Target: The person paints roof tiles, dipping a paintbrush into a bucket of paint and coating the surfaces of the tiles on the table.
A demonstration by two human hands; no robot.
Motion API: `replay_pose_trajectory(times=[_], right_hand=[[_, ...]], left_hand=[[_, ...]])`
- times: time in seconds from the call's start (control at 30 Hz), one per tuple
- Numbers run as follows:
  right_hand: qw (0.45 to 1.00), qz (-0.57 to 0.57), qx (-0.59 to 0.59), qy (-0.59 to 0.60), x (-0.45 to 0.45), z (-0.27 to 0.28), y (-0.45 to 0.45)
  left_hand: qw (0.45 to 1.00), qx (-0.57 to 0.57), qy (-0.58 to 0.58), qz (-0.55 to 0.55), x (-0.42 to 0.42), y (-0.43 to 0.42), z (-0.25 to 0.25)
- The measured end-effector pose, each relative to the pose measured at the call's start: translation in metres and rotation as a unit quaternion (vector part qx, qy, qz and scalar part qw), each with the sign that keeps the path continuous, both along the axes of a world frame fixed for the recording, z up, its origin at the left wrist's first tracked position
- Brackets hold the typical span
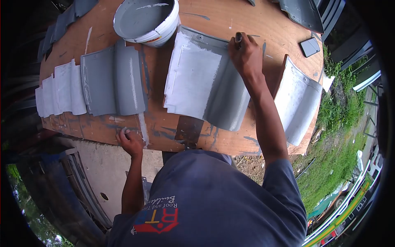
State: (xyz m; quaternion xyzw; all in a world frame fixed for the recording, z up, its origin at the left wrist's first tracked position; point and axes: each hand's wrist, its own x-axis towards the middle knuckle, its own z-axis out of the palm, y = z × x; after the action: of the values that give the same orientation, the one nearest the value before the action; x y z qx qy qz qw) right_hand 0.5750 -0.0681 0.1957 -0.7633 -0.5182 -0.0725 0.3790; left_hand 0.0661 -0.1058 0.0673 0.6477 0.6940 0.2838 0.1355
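My right hand [247,55] is closed around a paintbrush [238,37]; only its dark handle end shows, and the bristles are hidden. It is at the top right corner of a curved roof tile [195,78]. This tile is grey along its top and right side, while its left flat part is whitish. My left hand [131,142] rests at the table's near edge with loosely bent fingers apart, holding nothing I can see. Beyond it lies a grey-coated tile [101,82]. A white bucket [168,32] with grey paint [142,18] stands at the back.
The brown wooden table [164,131] has grey paint smears. Several whitish tiles [63,90] overlap at the left, and another whitish tile [298,96] lies at the right. A small grey box-like object [310,47] sits near the right edge. Dark tiles [300,14] are at the back right.
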Motion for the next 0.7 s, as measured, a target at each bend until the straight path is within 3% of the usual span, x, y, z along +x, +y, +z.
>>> replay_pose_trajectory(times=[0.03,0.1,0.13,0.17,0.23,0.27,0.3,0.37,0.47,0.53,0.6,0.63,0.7], right_hand=[[1.0,-0.002,-0.006,-0.006,-0.008,-0.008,0.012],[1.0,0.003,-0.01,-0.016,-0.015,-0.023,0.033],[0.999,0.032,0.018,0.028,-0.02,-0.029,0.039],[0.995,0.06,0.047,0.071,-0.022,-0.034,0.043],[0.991,0.026,0.057,0.12,-0.025,-0.017,0.038],[0.982,-0.016,0.063,0.177,-0.027,-0.007,0.031],[0.991,-0.047,0.071,0.106,-0.028,0.002,0.026],[0.995,-0.088,0.056,0.004,-0.018,-0.001,0.018],[0.995,-0.093,0.03,-0.031,-0.027,-0.019,0.024],[0.999,-0.043,0.003,0.029,-0.035,-0.028,0.038],[0.971,-0.011,0.026,0.239,-0.043,-0.032,0.047],[0.971,-0.01,0.031,0.238,-0.043,-0.027,0.051],[0.931,-0.004,0.094,0.352,-0.038,-0.014,0.048]], left_hand=[[1.0,0.001,-0.004,0.003,-0.019,0.011,-0.016],[0.979,0.035,0.031,0.197,-0.057,0.031,-0.044],[0.979,0.031,0.03,0.201,-0.068,0.038,-0.048],[0.962,-0.013,0.023,0.272,-0.074,0.05,-0.056],[0.935,-0.056,0.005,0.35,-0.062,0.072,-0.065],[0.911,-0.073,0.105,0.392,-0.053,0.077,-0.07],[0.876,-0.09,0.204,0.428,-0.047,0.082,-0.071],[0.869,-0.098,0.209,0.437,-0.047,0.087,-0.073],[0.866,-0.114,0.21,0.439,-0.04,0.083,-0.068],[0.869,-0.112,0.2,0.437,-0.036,0.09,-0.066],[0.86,-0.119,0.229,0.441,-0.038,0.09,-0.065],[0.861,-0.115,0.226,0.441,-0.039,0.091,-0.067],[0.861,-0.124,0.226,0.439,-0.04,0.089,-0.067]])
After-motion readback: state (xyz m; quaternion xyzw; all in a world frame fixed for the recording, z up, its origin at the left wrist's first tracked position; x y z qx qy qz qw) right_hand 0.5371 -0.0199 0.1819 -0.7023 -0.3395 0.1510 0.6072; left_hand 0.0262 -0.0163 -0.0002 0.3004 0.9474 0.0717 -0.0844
